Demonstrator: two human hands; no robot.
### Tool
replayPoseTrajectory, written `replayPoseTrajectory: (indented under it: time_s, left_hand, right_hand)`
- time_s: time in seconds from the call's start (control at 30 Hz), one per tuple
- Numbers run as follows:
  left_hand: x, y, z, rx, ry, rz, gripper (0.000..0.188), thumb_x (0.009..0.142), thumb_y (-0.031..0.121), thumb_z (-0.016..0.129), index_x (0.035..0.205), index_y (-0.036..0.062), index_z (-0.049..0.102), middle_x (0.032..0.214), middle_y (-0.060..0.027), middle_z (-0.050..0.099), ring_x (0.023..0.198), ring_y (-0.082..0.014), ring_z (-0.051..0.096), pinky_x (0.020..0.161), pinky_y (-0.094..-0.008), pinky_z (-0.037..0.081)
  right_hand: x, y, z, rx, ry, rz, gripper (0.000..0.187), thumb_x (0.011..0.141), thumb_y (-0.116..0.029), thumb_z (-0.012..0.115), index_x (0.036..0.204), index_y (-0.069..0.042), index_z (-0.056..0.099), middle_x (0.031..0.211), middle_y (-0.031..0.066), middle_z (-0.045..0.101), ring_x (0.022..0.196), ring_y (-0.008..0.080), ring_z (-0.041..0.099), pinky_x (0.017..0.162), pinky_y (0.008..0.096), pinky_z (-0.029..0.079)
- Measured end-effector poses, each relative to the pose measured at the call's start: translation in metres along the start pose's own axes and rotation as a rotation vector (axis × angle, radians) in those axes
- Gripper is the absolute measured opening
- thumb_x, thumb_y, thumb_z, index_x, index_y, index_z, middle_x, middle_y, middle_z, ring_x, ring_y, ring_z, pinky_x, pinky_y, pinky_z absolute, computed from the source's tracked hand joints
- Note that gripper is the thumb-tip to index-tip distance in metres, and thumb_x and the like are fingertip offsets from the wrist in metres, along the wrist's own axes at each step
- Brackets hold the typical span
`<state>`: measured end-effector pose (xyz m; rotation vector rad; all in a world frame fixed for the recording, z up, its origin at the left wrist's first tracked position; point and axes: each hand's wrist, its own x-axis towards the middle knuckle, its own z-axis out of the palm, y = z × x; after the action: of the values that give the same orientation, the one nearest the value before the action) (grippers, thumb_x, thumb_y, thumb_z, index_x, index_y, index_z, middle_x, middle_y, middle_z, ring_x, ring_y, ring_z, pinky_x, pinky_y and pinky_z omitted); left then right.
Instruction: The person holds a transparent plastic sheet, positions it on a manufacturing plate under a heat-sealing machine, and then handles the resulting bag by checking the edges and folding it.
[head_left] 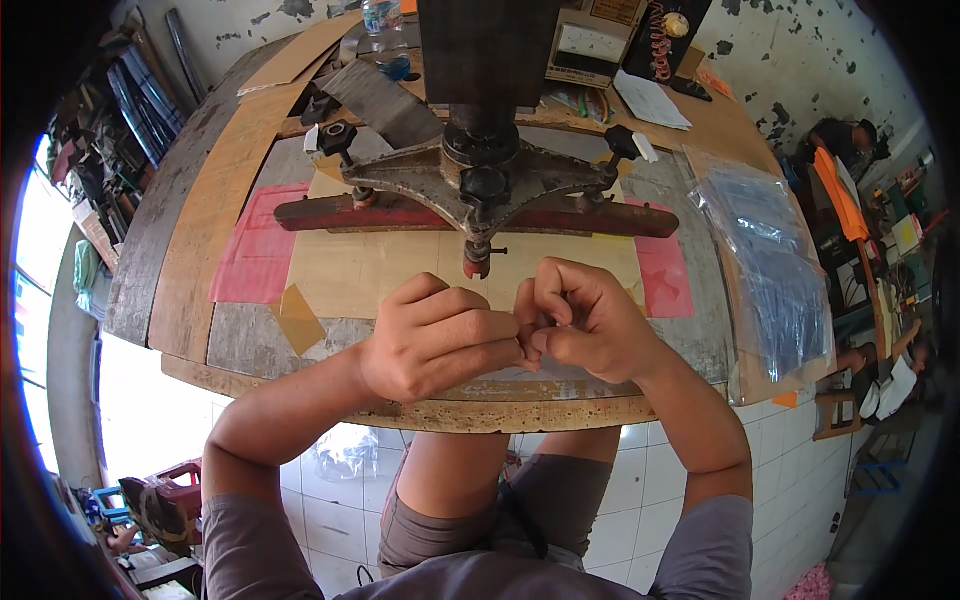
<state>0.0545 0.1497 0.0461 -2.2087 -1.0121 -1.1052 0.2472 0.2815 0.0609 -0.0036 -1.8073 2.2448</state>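
Both hands meet over the near part of the worktable, fingertips touching or almost so. My left hand is closed, its fingers curled and its back up. My right hand is also closed, thumb and fingers bent in a pinch. Whatever may be between the fingers is hidden or too small to make out. Just beyond them is the press head, a worn metal spider with a long red bar. Beneath the bar lies a tan sheet, with pink sheets showing at its ends.
A stack of clear plastic packets lies at the table's right. Behind the press stand a box with a dial meter and a plastic bottle. Loose cardboard is at the far left. Another person is at the right.
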Motion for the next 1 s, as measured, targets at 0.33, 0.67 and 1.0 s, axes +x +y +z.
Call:
replayPoseTrajectory:
  time_s: [0.33, 0.67, 1.0]
  left_hand:
    - [0.0009, -0.0002, 0.0002, 0.019, 0.016, 0.022, 0.031, 0.068, 0.024, 0.079, 0.098, 0.0156, 0.076, 0.095, 0.0043, 0.069, 0.078, -0.0117, 0.064, 0.063, -0.0268, 0.038]
    - [0.0019, 0.0, -0.0012, 0.023, -0.015, 0.026, 0.034, 0.067, 0.028, 0.087, 0.098, 0.0169, 0.078, 0.088, 0.005, 0.067, 0.075, -0.0117, 0.063, 0.062, -0.027, 0.037]
    - [0.0006, 0.0004, -0.0018, -0.01, -0.007, 0.014, 0.03, 0.072, 0.021, 0.068, 0.101, 0.0137, 0.076, 0.099, 0.0046, 0.07, 0.079, -0.0095, 0.064, 0.063, -0.0259, 0.037]
  right_hand:
    - [-0.0003, -0.0007, 0.001, 0.007, -0.018, -0.006, 0.03, 0.084, 0.014, 0.054, 0.085, -0.01, 0.036, 0.085, 0.0058, 0.058, 0.079, 0.0119, 0.061, 0.073, 0.028, 0.05]
    - [-0.0001, 0.0004, -0.0004, -0.026, -0.022, -0.009, 0.03, 0.086, 0.013, 0.055, 0.085, -0.01, 0.036, 0.085, 0.0054, 0.059, 0.078, 0.0116, 0.061, 0.072, 0.0272, 0.05]
    - [-0.0009, 0.0004, 0.0005, -0.017, -0.028, 0.004, 0.03, 0.087, 0.012, 0.056, 0.084, -0.009, 0.036, 0.084, 0.0057, 0.059, 0.078, 0.0117, 0.061, 0.072, 0.0273, 0.051]
